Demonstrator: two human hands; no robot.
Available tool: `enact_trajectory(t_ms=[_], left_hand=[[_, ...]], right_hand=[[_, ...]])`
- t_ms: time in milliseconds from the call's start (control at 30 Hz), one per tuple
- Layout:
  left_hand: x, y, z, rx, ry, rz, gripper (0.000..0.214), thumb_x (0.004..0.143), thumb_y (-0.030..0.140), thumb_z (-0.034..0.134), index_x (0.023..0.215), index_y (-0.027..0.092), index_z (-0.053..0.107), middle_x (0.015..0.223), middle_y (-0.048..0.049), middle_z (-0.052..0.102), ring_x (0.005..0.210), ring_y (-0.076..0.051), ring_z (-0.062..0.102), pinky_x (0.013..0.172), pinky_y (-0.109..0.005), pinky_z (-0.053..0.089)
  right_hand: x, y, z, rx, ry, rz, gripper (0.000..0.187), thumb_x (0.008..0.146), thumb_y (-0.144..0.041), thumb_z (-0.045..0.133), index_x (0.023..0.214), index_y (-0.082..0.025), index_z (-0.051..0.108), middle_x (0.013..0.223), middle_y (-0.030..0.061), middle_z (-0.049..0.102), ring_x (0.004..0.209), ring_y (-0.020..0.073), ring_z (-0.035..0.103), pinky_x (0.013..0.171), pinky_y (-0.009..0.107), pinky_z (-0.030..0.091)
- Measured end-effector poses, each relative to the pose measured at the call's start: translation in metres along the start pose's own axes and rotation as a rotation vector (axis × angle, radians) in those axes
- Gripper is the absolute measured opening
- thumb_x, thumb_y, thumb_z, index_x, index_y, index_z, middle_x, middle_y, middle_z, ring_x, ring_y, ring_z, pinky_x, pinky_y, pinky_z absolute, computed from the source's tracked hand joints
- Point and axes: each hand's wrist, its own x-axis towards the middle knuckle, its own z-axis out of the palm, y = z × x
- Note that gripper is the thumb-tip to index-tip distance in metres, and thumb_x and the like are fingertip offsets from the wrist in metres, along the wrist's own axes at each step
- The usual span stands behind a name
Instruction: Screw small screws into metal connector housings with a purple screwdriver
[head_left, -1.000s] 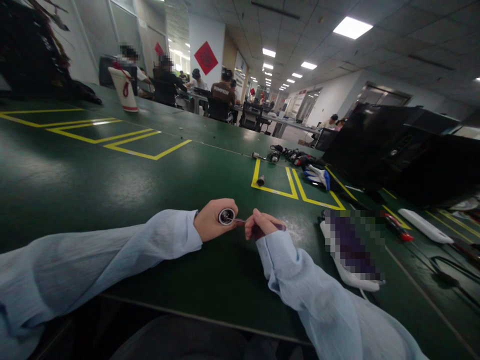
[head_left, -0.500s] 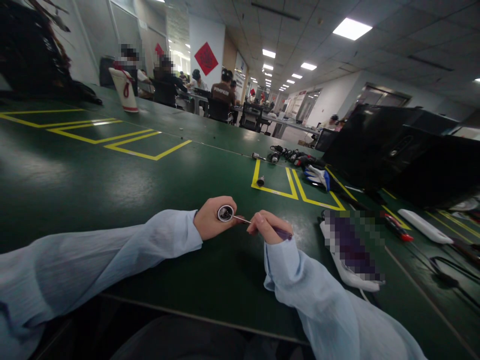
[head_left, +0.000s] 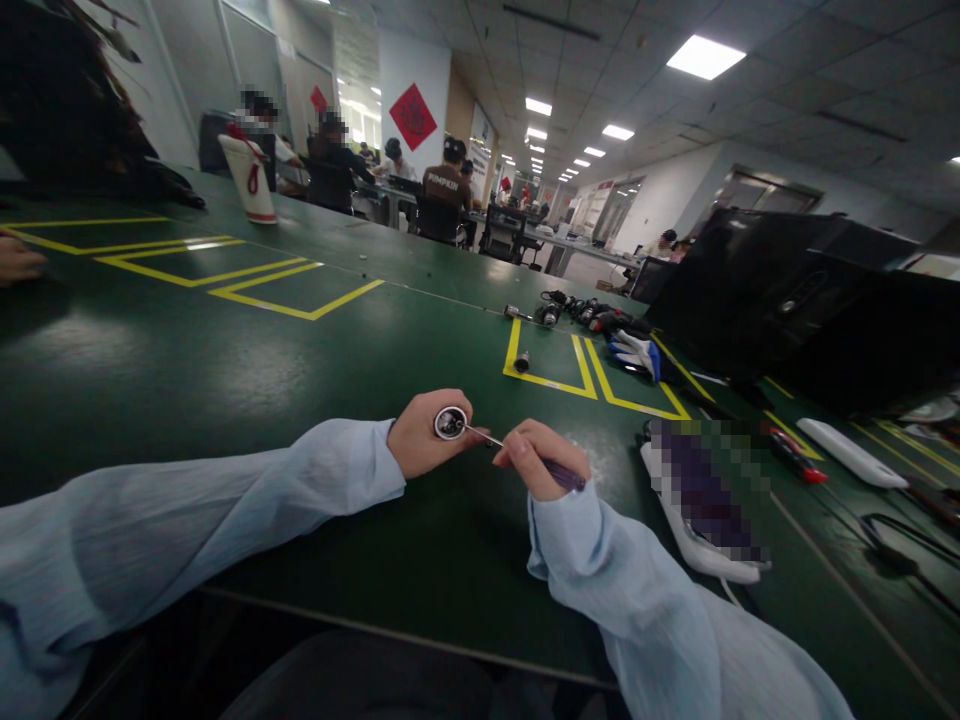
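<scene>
My left hand [head_left: 421, 438] rests on the green table [head_left: 225, 370] and is wrapped round a small metal cylinder [head_left: 450, 423], its open round end facing me. My right hand [head_left: 534, 455] pinches a thin screwdriver [head_left: 525, 452] with a dark purple handle. Its metal tip reaches into the open end of the cylinder. Both wrists lie on the table, in pale blue sleeves.
A small metal part [head_left: 521, 361] lies in a yellow-taped box, with more parts [head_left: 577, 310] and a white-blue glove [head_left: 636, 352] beyond. Black cases [head_left: 795, 300], a red-handled tool [head_left: 796, 455] and a white device [head_left: 851, 452] sit right. Another person's hand [head_left: 19, 260] shows at far left; a white cup [head_left: 249, 178] stands at the back.
My right hand drew back to the right and lowered slightly, so more of the screwdriver shaft shows. Another person's hand has come in at the far left edge.
</scene>
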Motion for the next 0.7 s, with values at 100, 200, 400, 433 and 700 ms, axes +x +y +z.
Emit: enact_trajectory(t_ms=[100,200,400,433,700], left_hand=[[0.000,0.000,0.000,0.000,-0.001,-0.004,0.027,0.070,0.034,0.063,0.060,0.014,0.048,0.057,0.0020,0.048,0.051,-0.008,0.044,0.049,-0.019,0.036],[-0.001,0.001,0.000,0.008,0.010,-0.012,0.027,0.070,0.034,0.063,0.060,0.014,0.048,0.057,0.0020,0.048,0.052,-0.008,0.044,0.049,-0.019,0.036],[-0.001,0.001,-0.001,0.007,0.015,-0.006,0.027,0.070,0.033,0.062,0.060,0.014,0.048,0.057,0.0025,0.047,0.051,-0.008,0.043,0.048,-0.019,0.035],[-0.001,0.001,-0.001,0.006,0.015,-0.003,0.026,0.071,0.033,0.062,0.060,0.014,0.048,0.057,0.0024,0.047,0.051,-0.008,0.043,0.048,-0.019,0.035],[-0.001,-0.006,-0.001,0.006,0.005,0.032,0.025,0.070,0.031,0.063,0.061,0.013,0.049,0.058,0.0022,0.049,0.051,-0.008,0.044,0.048,-0.018,0.037]], right_hand=[[0.000,0.003,0.001,-0.003,-0.036,-0.047,0.027,0.081,-0.024,0.049,0.060,-0.018,0.065,0.056,0.0013,0.057,0.054,0.0118,0.053,0.054,0.026,0.041],[0.001,0.007,0.003,0.014,-0.070,-0.089,0.023,0.080,-0.023,0.051,0.062,-0.018,0.064,0.059,0.0020,0.059,0.058,0.0121,0.055,0.057,0.027,0.043],[0.003,0.009,-0.001,0.024,-0.049,-0.094,0.025,0.080,-0.022,0.051,0.059,-0.016,0.063,0.056,0.0009,0.056,0.053,0.0099,0.053,0.053,0.024,0.042],[0.003,0.008,-0.002,0.025,-0.048,-0.090,0.026,0.080,-0.022,0.051,0.058,-0.016,0.063,0.056,0.0008,0.056,0.053,0.0098,0.053,0.053,0.024,0.042],[0.003,0.012,0.003,0.032,-0.101,-0.151,0.018,0.078,-0.021,0.053,0.065,-0.016,0.064,0.063,0.0020,0.059,0.060,0.0109,0.056,0.058,0.025,0.044]])
